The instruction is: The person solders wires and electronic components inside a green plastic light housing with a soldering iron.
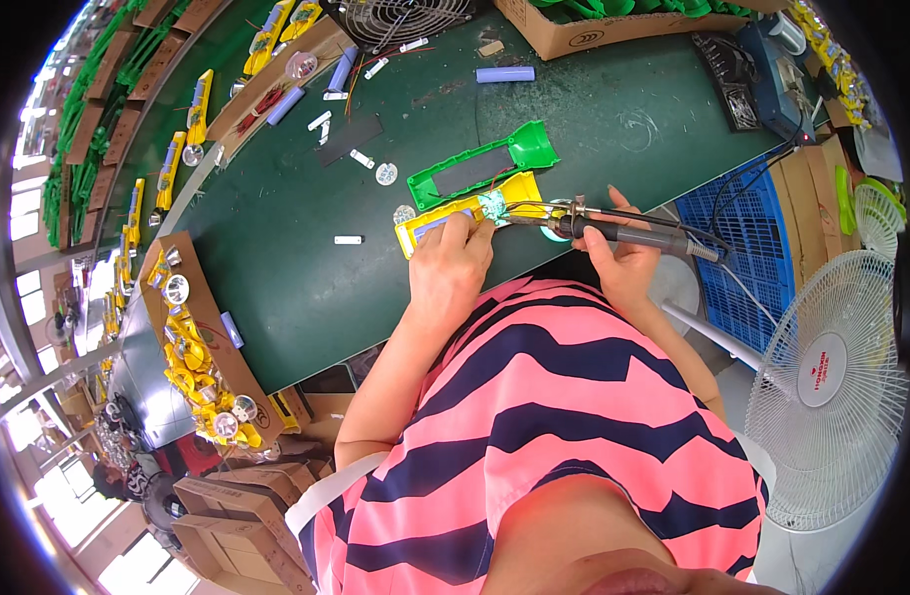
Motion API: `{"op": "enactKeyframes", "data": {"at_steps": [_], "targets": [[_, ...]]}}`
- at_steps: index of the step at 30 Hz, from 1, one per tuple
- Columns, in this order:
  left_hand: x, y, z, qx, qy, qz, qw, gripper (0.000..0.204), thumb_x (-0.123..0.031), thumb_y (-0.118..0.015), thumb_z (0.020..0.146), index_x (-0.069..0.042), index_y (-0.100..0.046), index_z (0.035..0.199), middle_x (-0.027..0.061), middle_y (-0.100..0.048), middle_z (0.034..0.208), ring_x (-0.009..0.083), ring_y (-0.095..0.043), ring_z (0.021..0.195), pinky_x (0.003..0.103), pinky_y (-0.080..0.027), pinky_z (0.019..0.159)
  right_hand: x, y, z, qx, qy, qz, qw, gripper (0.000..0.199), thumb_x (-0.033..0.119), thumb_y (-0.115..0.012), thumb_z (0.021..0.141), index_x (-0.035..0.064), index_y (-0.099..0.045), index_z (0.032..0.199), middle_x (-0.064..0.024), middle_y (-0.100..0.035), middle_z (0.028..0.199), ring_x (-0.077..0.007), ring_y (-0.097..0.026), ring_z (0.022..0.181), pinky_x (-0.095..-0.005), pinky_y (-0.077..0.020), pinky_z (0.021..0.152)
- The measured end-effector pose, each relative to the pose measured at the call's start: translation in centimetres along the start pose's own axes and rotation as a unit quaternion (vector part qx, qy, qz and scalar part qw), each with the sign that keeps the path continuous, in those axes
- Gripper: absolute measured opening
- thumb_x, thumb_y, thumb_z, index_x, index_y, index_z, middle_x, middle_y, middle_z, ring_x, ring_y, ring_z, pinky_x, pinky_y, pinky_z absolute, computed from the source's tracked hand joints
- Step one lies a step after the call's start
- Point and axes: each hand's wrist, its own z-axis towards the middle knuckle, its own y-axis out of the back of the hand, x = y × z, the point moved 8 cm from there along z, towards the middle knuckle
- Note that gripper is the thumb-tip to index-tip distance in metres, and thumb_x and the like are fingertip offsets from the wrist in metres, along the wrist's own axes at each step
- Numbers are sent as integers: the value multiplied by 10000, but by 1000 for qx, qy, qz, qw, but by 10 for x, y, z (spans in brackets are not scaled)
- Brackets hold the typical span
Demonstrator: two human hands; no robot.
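Note:
My right hand (623, 256) is closed around a soldering iron (663, 240) with a metal clamp and thin tube along it. Its tip points left, over a small green circuit board (493, 205) in a yellow plastic housing half (522, 186). My left hand (451, 260) is closed, fingertips pressed together on the near edge of that housing; whether they also pinch a wire is hidden. A purple cylindrical battery (431, 226) lies inside the housing, partly behind my fingers. Just beyond sits a green housing half (534, 146). A round LED board (403, 214) rests by the yellow one's left end.
Loose batteries (505, 74) and small white parts (349, 239) are scattered over the green table (306, 288). A cardboard box (227, 367) of yellow parts stands left; another box (574, 40) of green parts stands at the back. A white fan (822, 387) is at right.

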Motion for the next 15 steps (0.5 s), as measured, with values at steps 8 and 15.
{"op": "enactKeyframes", "data": {"at_steps": [8, 15], "targets": [[0, 0, 1, -3, 5, 11, 1000, 200, -38, -639, 626, -68, -653, 823, 37, -517, 729, 189, -535, 590, 294, -447, 516, -10, -3, -2, -17, -95, 88, 991, 234, -9, -602, 748, -66, -517, 958, -168, -540, 996, -181, -623, 670, -337, -481, 796], [0, -1, 1, -5, 7, 15, 1000, 197, -37, -639, 627, -65, -652, 821, 37, -511, 723, 192, -533, 590, 296, -448, 518, 1, 4, 4, -60, -82, 99, 990, 343, 33, -575, 777, -103, -472, 1075, -147, -575, 905, -160, -604, 618, -222, -488, 542]]}}
